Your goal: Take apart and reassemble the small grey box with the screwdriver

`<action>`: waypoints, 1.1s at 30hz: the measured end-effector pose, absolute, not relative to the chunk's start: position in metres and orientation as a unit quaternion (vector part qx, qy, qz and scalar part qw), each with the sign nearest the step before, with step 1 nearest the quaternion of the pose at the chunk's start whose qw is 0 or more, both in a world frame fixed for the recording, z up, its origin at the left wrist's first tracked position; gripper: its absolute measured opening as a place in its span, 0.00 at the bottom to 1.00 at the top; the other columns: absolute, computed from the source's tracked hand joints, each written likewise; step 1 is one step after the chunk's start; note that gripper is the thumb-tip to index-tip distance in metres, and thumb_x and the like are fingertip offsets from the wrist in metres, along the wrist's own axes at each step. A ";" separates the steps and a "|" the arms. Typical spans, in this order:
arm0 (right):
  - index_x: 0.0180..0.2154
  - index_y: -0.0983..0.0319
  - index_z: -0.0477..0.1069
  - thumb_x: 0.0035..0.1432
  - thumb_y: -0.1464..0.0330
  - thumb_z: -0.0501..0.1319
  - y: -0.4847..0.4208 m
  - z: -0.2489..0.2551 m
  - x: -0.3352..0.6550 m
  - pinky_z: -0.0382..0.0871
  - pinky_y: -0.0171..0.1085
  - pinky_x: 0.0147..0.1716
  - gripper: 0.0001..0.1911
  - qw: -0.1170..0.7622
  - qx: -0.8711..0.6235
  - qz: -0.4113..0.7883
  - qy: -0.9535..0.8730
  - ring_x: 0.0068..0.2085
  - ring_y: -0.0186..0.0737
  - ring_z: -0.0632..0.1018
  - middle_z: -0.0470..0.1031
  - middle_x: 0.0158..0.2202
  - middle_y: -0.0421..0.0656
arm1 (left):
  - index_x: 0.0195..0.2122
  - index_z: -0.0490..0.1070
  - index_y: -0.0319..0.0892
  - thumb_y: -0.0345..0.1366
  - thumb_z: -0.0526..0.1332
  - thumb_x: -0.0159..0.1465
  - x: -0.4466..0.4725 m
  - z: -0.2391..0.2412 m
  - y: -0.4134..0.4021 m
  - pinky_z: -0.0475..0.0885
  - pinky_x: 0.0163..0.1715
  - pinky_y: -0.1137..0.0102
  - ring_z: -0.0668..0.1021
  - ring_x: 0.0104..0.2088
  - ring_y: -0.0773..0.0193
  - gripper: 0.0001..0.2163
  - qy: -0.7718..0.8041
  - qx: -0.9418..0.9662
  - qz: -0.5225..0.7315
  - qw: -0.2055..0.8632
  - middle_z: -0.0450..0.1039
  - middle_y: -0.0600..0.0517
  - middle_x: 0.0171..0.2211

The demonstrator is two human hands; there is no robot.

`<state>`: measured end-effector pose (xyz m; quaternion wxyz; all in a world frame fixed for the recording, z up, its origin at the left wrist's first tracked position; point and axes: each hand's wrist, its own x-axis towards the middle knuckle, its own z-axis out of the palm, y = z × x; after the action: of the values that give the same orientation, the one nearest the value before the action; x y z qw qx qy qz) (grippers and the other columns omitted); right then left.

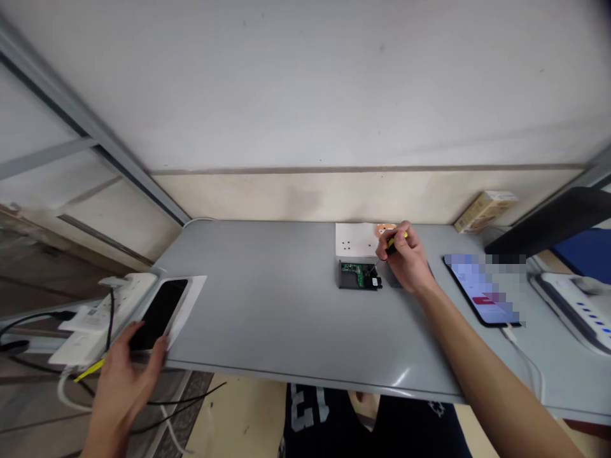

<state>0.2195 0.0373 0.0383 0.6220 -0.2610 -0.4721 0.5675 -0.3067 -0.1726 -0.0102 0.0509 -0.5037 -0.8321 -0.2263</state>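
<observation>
My right hand [405,262] is closed around a small screwdriver with a yellow-and-black handle [395,242], its tip pointing down at an opened dark casing with a green circuit board [359,275] in the middle of the grey table [267,305]. My left hand [125,375] grips the near end of a black phone [159,313] at the table's left edge; the phone lies on a white sheet.
A white paper [356,240] lies behind the casing. A lit phone [482,294] with a white cable sits to the right, beside a white power strip [580,312]. A small cardboard box [484,210] leans at the back wall. Power strips and cables [102,315] crowd the left.
</observation>
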 end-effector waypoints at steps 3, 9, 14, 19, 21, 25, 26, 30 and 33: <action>0.32 0.56 0.60 0.63 0.55 0.66 0.038 0.039 0.219 0.61 0.37 0.28 0.19 0.622 -0.266 0.567 -0.470 0.27 0.35 0.68 0.69 0.30 0.37 | 0.67 0.58 0.53 0.54 0.58 0.64 -0.293 -0.005 -0.178 0.65 0.66 0.50 0.69 0.66 0.45 0.31 -0.818 -0.518 -0.235 0.082 0.63 0.47 0.68; 0.32 0.56 0.59 0.62 0.53 0.67 0.038 0.038 0.219 0.62 0.38 0.29 0.20 0.620 -0.279 0.561 -0.473 0.26 0.35 0.68 0.69 0.30 0.37 | 0.54 0.69 0.54 0.57 0.58 0.62 -0.262 0.008 -0.183 0.57 0.66 0.45 0.68 0.67 0.42 0.23 -0.802 -0.496 -0.265 0.203 0.65 0.48 0.66; 0.32 0.56 0.58 0.61 0.53 0.67 0.038 0.037 0.220 0.63 0.38 0.29 0.21 0.623 -0.274 0.562 -0.470 0.26 0.35 0.69 0.69 0.30 0.37 | 0.40 0.70 0.49 0.58 0.57 0.62 -0.268 -0.002 -0.190 0.52 0.64 0.39 0.64 0.68 0.40 0.19 -0.820 -0.471 -0.248 0.209 0.62 0.48 0.67; 0.32 0.56 0.59 0.63 0.55 0.66 0.038 0.037 0.220 0.62 0.37 0.29 0.19 0.623 -0.262 0.567 -0.471 0.27 0.34 0.69 0.69 0.30 0.37 | 0.40 0.71 0.48 0.59 0.55 0.63 -0.287 -0.009 -0.189 0.53 0.63 0.36 0.61 0.68 0.37 0.20 -0.842 -0.458 -0.221 0.183 0.60 0.47 0.66; 0.32 0.56 0.60 0.62 0.55 0.67 0.038 0.037 0.220 0.62 0.37 0.29 0.19 0.623 -0.266 0.567 -0.468 0.27 0.35 0.69 0.69 0.30 0.38 | 0.43 0.72 0.48 0.58 0.53 0.65 -0.290 -0.006 -0.186 0.54 0.62 0.36 0.61 0.68 0.34 0.21 -0.849 -0.456 -0.203 0.176 0.59 0.44 0.66; 0.32 0.56 0.61 0.62 0.57 0.67 0.037 0.037 0.219 0.61 0.36 0.28 0.18 0.627 -0.253 0.572 -0.465 0.28 0.35 0.68 0.69 0.31 0.38 | 0.51 0.73 0.49 0.57 0.50 0.67 -0.290 0.004 -0.180 0.53 0.64 0.39 0.59 0.69 0.36 0.23 -0.848 -0.464 -0.188 0.178 0.56 0.44 0.69; 0.32 0.56 0.61 0.63 0.57 0.67 0.037 0.037 0.219 0.61 0.36 0.28 0.18 0.627 -0.249 0.573 -0.465 0.28 0.34 0.68 0.69 0.31 0.38 | 0.53 0.73 0.50 0.57 0.50 0.68 -0.289 0.005 -0.180 0.52 0.65 0.39 0.58 0.69 0.36 0.23 -0.847 -0.461 -0.194 0.180 0.55 0.45 0.69; 0.32 0.57 0.60 0.64 0.57 0.66 0.038 0.036 0.220 0.62 0.36 0.28 0.17 0.628 -0.249 0.571 -0.467 0.27 0.34 0.69 0.69 0.31 0.38 | 0.56 0.72 0.50 0.57 0.50 0.68 -0.285 0.005 -0.182 0.51 0.65 0.39 0.58 0.69 0.38 0.25 -0.846 -0.439 -0.230 0.196 0.56 0.44 0.68; 0.32 0.56 0.60 0.64 0.57 0.66 0.039 0.035 0.221 0.62 0.36 0.28 0.17 0.625 -0.246 0.569 -0.474 0.27 0.34 0.69 0.69 0.30 0.38 | 0.53 0.73 0.43 0.56 0.46 0.69 -0.288 -0.003 -0.187 0.50 0.65 0.39 0.57 0.69 0.38 0.27 -0.847 -0.435 -0.237 0.194 0.56 0.39 0.67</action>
<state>0.2211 0.0392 0.0349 0.6253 -0.2464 -0.4738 0.5690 -0.2877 -0.1866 -0.0029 0.1943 -0.4349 -0.8467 -0.2372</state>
